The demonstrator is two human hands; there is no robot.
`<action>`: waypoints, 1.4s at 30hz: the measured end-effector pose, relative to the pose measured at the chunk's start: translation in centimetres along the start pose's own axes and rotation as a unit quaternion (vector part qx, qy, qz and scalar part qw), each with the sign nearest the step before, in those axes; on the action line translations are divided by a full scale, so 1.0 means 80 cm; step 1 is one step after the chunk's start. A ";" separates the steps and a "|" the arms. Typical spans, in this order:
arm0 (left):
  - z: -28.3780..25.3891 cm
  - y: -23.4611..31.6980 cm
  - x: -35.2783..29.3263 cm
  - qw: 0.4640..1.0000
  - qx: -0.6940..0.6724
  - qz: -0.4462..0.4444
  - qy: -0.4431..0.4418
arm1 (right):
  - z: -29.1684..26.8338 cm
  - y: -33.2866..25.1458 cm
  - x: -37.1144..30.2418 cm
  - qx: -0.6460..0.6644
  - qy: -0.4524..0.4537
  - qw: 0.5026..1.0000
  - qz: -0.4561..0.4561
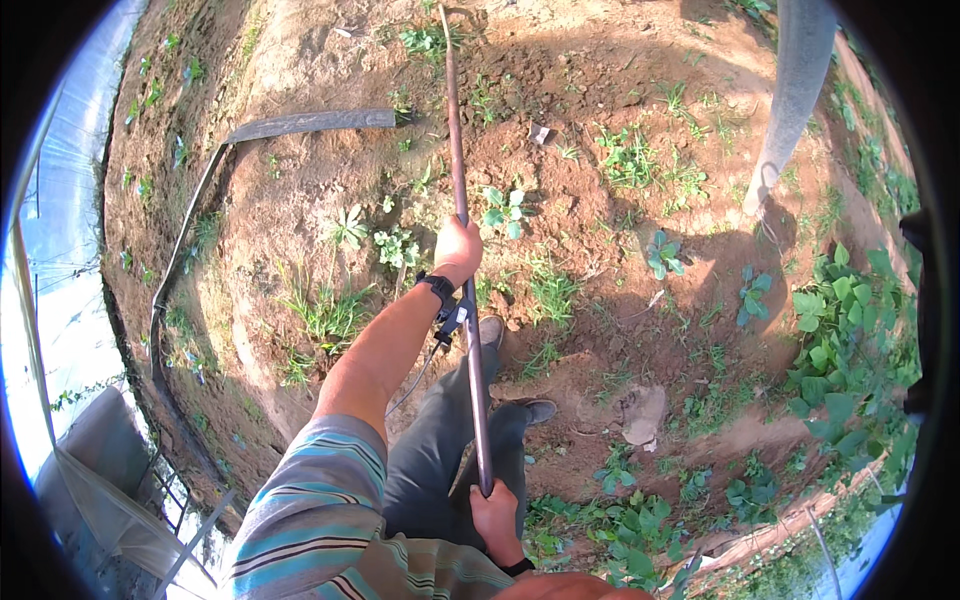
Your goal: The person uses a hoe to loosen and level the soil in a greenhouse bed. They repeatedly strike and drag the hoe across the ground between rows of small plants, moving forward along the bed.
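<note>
A long-handled hoe (pixel 455 130) runs from near my body to the far edge of the view, where its bent end is only partly visible. My left hand (pixel 458 247) is closed round the middle of the handle, with a dark watch on that wrist. Close to my body, my right hand (pixel 497 515) grips the near end. Just right of my left hand grows a small blue-green leafy plant (pixel 502 212), and another leafy plant (pixel 396 248) stands to its left. My shoes (pixel 491 332) are on the soil beside the handle.
A flat grey hose (pixel 310 123) lies at the left and joins a dark pipe (pixel 158 330). Upright at the far right is a grey post (pixel 790 100). Grass tufts (pixel 628 158) and more seedlings (pixel 664 254) dot the soil. Dense green plants (pixel 835 315) grow along the right.
</note>
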State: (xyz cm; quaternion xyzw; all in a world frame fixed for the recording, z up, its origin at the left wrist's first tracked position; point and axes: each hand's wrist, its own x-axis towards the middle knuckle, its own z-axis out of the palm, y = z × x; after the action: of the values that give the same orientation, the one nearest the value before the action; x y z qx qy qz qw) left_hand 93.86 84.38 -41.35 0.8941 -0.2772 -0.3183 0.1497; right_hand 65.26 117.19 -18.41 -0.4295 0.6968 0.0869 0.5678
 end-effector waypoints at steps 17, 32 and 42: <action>-0.019 0.058 0.155 0.997 -0.071 0.025 0.021 | -0.003 -0.105 0.167 -0.020 -0.026 0.990 -0.138; 0.012 -0.025 -0.096 0.996 -0.016 -0.085 -0.037 | -0.039 0.051 -0.018 -0.047 -0.047 0.994 -0.081; 0.071 -0.128 -0.347 0.991 0.009 -0.122 -0.051 | -0.081 0.266 -0.155 -0.089 -0.102 0.991 -0.023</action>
State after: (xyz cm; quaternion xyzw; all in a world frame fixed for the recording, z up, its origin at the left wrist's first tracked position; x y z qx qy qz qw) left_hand 76.41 108.47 -36.68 0.9051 -0.1760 -0.3770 0.0874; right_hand 45.57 132.53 -13.29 -0.4835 0.6147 0.1784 0.5972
